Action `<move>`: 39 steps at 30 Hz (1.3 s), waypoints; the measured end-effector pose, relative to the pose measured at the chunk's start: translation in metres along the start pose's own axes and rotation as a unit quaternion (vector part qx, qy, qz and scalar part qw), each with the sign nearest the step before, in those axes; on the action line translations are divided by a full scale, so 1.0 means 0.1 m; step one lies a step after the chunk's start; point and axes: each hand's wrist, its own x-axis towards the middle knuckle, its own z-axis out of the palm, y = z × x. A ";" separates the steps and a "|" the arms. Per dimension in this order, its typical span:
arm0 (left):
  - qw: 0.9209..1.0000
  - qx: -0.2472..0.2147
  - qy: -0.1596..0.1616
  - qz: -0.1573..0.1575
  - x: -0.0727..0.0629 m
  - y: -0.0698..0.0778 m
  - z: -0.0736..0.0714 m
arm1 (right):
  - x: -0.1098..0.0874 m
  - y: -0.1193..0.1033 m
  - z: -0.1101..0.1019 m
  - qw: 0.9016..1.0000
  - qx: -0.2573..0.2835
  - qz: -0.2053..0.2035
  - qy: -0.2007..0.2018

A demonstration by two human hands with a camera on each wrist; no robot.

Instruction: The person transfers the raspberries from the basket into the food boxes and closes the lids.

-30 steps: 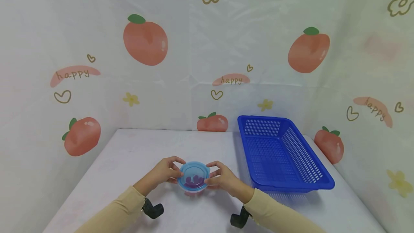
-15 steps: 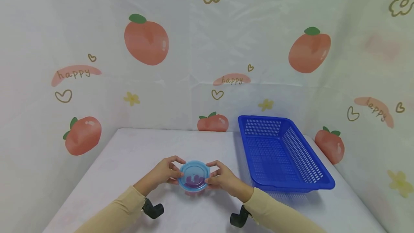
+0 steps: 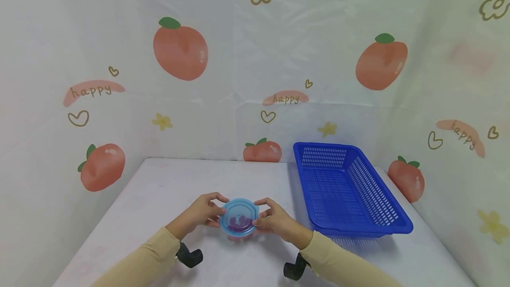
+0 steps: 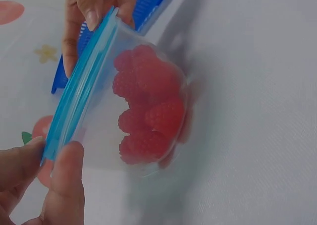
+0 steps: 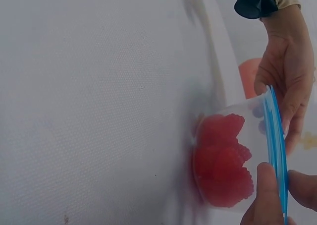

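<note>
A small, clear round plastic container (image 4: 101, 140) with a light-blue lid (image 3: 239, 211) stands upright on the white table, between both hands in the head view. Red raspberries (image 4: 148, 111) show through its wall, piled in the lower part. My left hand (image 3: 199, 212) pinches the lid's rim from the left, thumb on top and fingers below the edge. From the opposite side, my right hand (image 3: 279, 225) grips the same rim between thumb and fingers. Around its whole edge the lid lies over the container's mouth. The dark purple shape seen through the lid is blurred.
A blue perforated plastic basket (image 3: 304, 189) sits at the right of the table (image 3: 187, 176), close beside the right forearm. Behind the table hangs a white cloth (image 3: 239, 48) printed with peaches and "happy". Black wrist cameras (image 3: 190, 257) hang under both wrists.
My left thumb has shifted slightly toward the far side along the lid's rim. The lid's near edge looks a little lower than a second ago. The right hand and basket are where they were.
</note>
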 end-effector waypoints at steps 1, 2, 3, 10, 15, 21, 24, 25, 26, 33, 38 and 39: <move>1.000 -0.002 0.004 -0.008 0.00 0.00 0.00 | 0.00 0.00 0.00 1.000 0.000 0.001 0.000; 1.000 -0.002 0.009 -0.015 0.01 0.00 0.01 | 0.00 0.00 0.00 1.000 0.001 0.001 -0.001; 1.000 -0.002 0.012 -0.021 0.01 0.01 0.01 | -0.01 -0.01 0.00 1.000 0.001 0.001 -0.001; 0.999 -0.010 0.019 -0.041 0.05 0.04 0.01 | -0.01 -0.02 0.00 1.000 0.003 0.001 -0.004; 0.998 -0.012 0.010 -0.061 0.06 0.03 -0.01 | 0.00 -0.03 0.01 1.000 0.003 0.006 -0.002; 0.995 -0.032 -0.009 -0.094 0.09 -0.01 -0.05 | 0.01 -0.03 -0.01 1.000 0.008 0.008 -0.003; 0.993 -0.054 -0.011 -0.104 0.11 -0.04 -0.05 | 0.01 -0.03 -0.01 1.000 0.006 0.008 -0.006; 0.992 -0.060 -0.010 -0.107 0.12 -0.05 -0.04 | 0.01 -0.03 -0.01 1.000 0.006 0.007 -0.006; 0.992 -0.066 -0.009 -0.109 0.13 -0.05 -0.04 | 0.01 -0.03 -0.01 1.000 0.005 0.007 -0.007; 0.990 -0.081 0.005 -0.113 0.14 -0.06 -0.01 | 0.01 -0.03 -0.01 1.000 0.000 0.006 -0.005; 0.991 -0.076 0.012 -0.106 0.14 -0.06 0.00 | 0.02 -0.03 0.02 1.000 0.004 0.009 0.010; 0.991 -0.076 0.015 -0.106 0.14 -0.06 0.00 | 0.03 -0.02 0.03 1.000 0.003 0.011 0.017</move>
